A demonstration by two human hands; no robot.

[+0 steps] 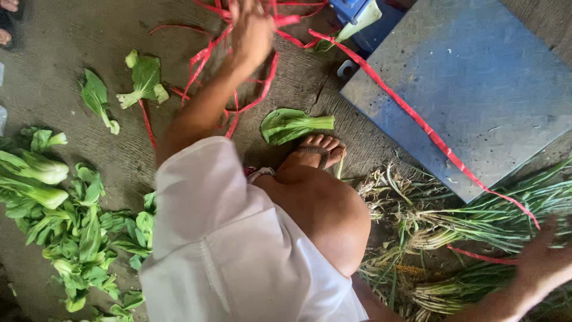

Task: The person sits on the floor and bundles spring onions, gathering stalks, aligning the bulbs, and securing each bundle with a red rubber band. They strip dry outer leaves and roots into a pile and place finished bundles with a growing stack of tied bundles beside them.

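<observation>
Red plastic strip (pixel 417 119) runs taut across the picture from 12 o'clock down to 4 o'clock, stretched between the person's two hands. Going left to right: at 9 o'clock a heap of green leafy vegetables (pixel 65 226) lies on the concrete floor (pixel 53 71), with a few loose leaves (pixel 143 77) at 10 o'clock. At 12 o'clock the left hand (pixel 251 30) is raised over a tangle of loose red strips (pixel 238 89); its fingers are curled shut on the strip's upper end, though blur hides the exact grip. Below it, a white sleeve and shirt (pixel 220 250) fill 6 o'clock, beside a bent knee and a sandalled foot (pixel 316 152) near centre, with one leaf (pixel 292 124) just above the toes. At 2 o'clock a grey-blue metal platform (pixel 476 77) lies flat; the strip crosses its lower-left edge. At 4 o'clock bundles of green onions (pixel 476 226) lie on the floor. The right hand (pixel 545 262) hovers over them at 4 o'clock, blurred, so I cannot tell how its fingers stand, though the strip ends at it.
</observation>
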